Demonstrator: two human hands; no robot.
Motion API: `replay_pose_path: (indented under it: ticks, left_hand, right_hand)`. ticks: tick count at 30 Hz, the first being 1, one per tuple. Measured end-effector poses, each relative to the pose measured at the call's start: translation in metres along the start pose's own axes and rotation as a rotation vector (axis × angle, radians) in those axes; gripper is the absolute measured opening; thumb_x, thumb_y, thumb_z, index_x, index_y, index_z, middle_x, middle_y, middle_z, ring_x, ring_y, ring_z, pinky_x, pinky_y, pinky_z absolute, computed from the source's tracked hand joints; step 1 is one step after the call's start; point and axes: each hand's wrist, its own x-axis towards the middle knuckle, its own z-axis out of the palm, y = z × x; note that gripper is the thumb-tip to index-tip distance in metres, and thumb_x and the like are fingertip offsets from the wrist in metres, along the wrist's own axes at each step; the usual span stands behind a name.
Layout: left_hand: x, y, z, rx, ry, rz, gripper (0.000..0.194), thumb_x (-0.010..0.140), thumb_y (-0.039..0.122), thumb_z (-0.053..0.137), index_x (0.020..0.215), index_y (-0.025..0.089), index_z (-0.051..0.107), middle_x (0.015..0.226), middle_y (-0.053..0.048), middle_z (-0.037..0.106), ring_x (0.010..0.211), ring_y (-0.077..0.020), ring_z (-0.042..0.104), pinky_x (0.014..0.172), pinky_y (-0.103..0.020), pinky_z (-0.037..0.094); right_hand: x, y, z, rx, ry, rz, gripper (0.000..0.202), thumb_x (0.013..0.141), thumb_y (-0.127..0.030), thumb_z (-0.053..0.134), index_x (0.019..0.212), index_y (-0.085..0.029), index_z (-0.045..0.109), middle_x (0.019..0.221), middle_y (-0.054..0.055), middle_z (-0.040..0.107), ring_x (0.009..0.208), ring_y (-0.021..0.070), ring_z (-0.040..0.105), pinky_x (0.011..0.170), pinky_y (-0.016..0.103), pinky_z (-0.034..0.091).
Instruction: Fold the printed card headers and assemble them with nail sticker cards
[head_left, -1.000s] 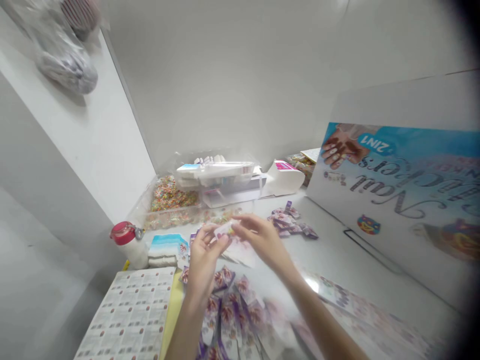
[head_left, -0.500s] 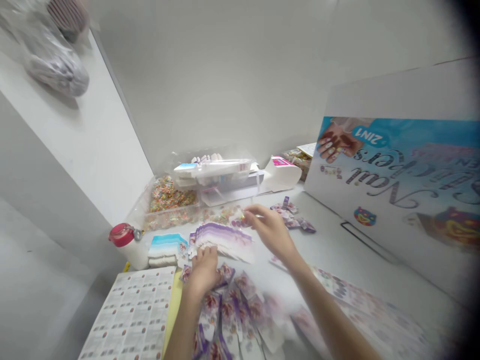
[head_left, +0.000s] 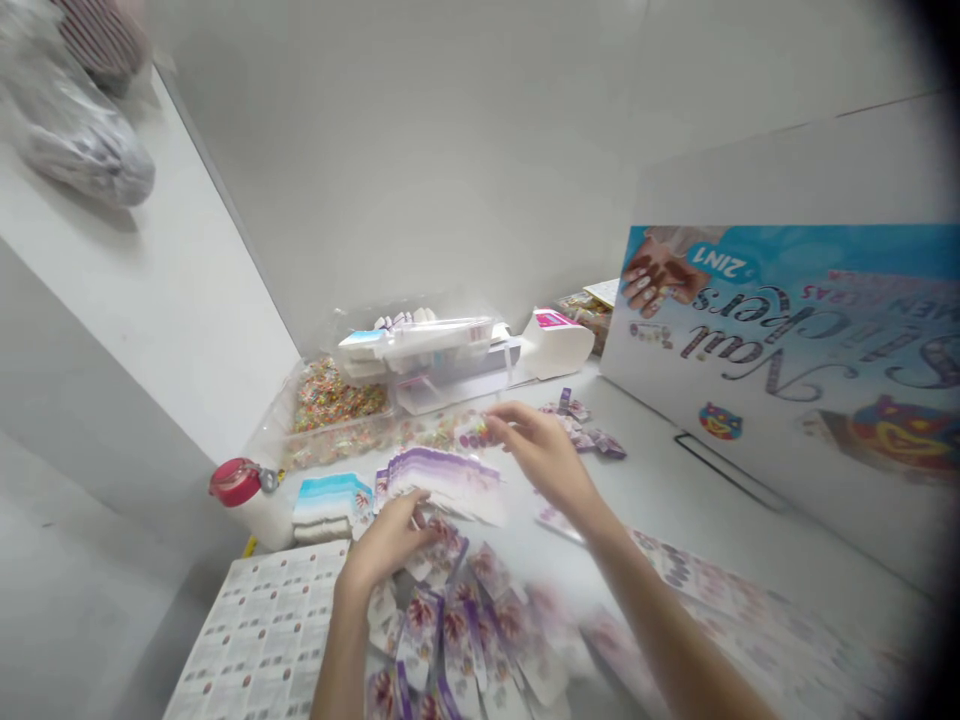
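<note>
My left hand point(head_left: 386, 545) is at the near edge of the purple-and-white cards, its thumb and fingers around a small printed purple packet point(head_left: 444, 548). Beyond it lies a fanned stack of purple-and-white cards point(head_left: 446, 480). My right hand point(head_left: 544, 455) reaches further out, thumb and fingertips pinched on a small clear sticker sheet point(head_left: 472, 430) with coloured dots. More purple-and-white printed packets point(head_left: 461, 635) are spread out in front of me, some blurred.
A clear tray of colourful small pieces point(head_left: 337, 395) stands at the back left. Nearby are a red-capped bottle point(head_left: 255, 500), blue-and-white cards point(head_left: 330, 500) and label sheets point(head_left: 259, 630). A large Nail Stickers carton point(head_left: 750, 380) stands right. Printed strips point(head_left: 697, 575) lie at lower right.
My left hand has turned and shifted slightly left, showing its thumb beside the packet. My right hand keeps nearly the same place, with the sticker sheet showing more clearly. The view has shifted slightly.
</note>
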Motion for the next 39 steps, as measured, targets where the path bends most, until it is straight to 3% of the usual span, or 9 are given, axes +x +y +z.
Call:
replay_pose_path:
  ticks: [4,9,13,18,23,26,29,36,39]
  left_hand:
    - [-0.007,0.020,-0.010,-0.405,0.132,0.053,0.047,0.083,0.038,0.054,0.126,0.019,0.050,0.102,-0.005,0.061,0.083,-0.0172,0.058,0.073,-0.027,0.046]
    - [-0.014,0.042,-0.016,-1.346,0.295,0.044,0.027,0.068,0.026,0.075,0.086,0.019,0.056,0.075,0.005,0.060,0.061,-0.0097,0.060,0.067,-0.026,0.053]
    - [-0.022,0.055,-0.020,-1.540,0.259,0.058,0.033,0.071,0.022,0.074,0.099,0.022,0.058,0.068,0.007,0.059,0.049,-0.0061,0.056,0.054,-0.021,0.053]
    - [-0.030,0.065,-0.017,-1.518,0.202,0.078,0.039,0.079,0.039,0.067,0.110,0.018,0.059,0.063,0.005,0.056,0.047,-0.0053,0.052,0.049,-0.018,0.050]
    - [-0.036,0.065,-0.009,-1.080,0.025,0.224,0.061,0.075,0.061,0.060,0.116,0.016,0.053,0.054,0.006,0.051,0.046,-0.0121,0.053,0.053,-0.029,0.053]
    - [-0.038,0.065,-0.008,-0.764,0.071,0.124,0.046,0.081,0.054,0.056,0.106,0.016,0.058,0.058,0.003,0.056,0.051,-0.0146,0.058,0.056,-0.029,0.051]
    - [-0.039,0.066,-0.012,-0.585,0.118,0.131,0.036,0.082,0.048,0.058,0.101,0.018,0.064,0.087,-0.004,0.065,0.072,-0.0171,0.062,0.066,-0.027,0.050]
    - [-0.043,0.071,-0.025,-0.616,0.045,0.241,0.037,0.082,0.038,0.061,0.112,0.017,0.062,0.090,-0.005,0.063,0.074,-0.0168,0.054,0.065,-0.026,0.045]
    - [-0.047,0.072,-0.023,-0.486,0.057,0.273,0.023,0.081,0.032,0.060,0.097,0.017,0.067,0.082,-0.002,0.062,0.074,-0.0171,0.052,0.067,-0.026,0.041]
  right_hand:
    - [-0.003,-0.010,-0.004,0.145,-0.073,0.070,0.022,0.082,-0.037,0.060,0.086,-0.017,0.067,0.075,0.003,0.067,0.069,0.0148,0.061,0.063,0.026,0.046]
    - [-0.010,-0.019,-0.003,0.542,-0.257,0.252,0.023,0.078,-0.036,0.068,0.093,-0.019,0.066,0.078,0.001,0.065,0.064,0.0105,0.060,0.062,0.024,0.048]
    - [-0.013,-0.020,-0.002,0.617,-0.301,0.222,0.028,0.076,-0.032,0.071,0.102,-0.022,0.064,0.081,0.001,0.065,0.068,0.0105,0.060,0.065,0.025,0.049]
    - [-0.018,-0.025,-0.005,0.487,-0.291,0.119,0.020,0.079,-0.029,0.068,0.098,-0.023,0.067,0.068,-0.002,0.061,0.059,0.0085,0.053,0.057,0.021,0.044]
    - [-0.020,-0.032,-0.006,0.307,-0.191,0.080,0.021,0.080,-0.034,0.066,0.097,-0.023,0.068,0.070,-0.001,0.063,0.064,0.0113,0.056,0.059,0.023,0.045]
    - [-0.018,-0.033,-0.006,0.240,-0.227,0.117,0.025,0.080,-0.037,0.064,0.099,-0.021,0.068,0.078,0.002,0.067,0.069,0.0135,0.058,0.062,0.026,0.047]
    - [-0.015,-0.033,-0.010,0.183,-0.218,0.142,0.028,0.079,-0.039,0.064,0.099,-0.021,0.069,0.085,0.003,0.069,0.073,0.0148,0.060,0.066,0.027,0.048]
    - [-0.012,-0.027,-0.019,0.049,-0.170,0.085,0.029,0.080,-0.037,0.063,0.104,-0.020,0.067,0.075,0.002,0.066,0.069,0.0152,0.060,0.061,0.026,0.047]
    - [-0.016,-0.029,-0.015,0.015,-0.143,-0.031,0.030,0.081,-0.034,0.064,0.108,-0.021,0.063,0.082,0.003,0.067,0.071,0.0158,0.061,0.062,0.027,0.047]
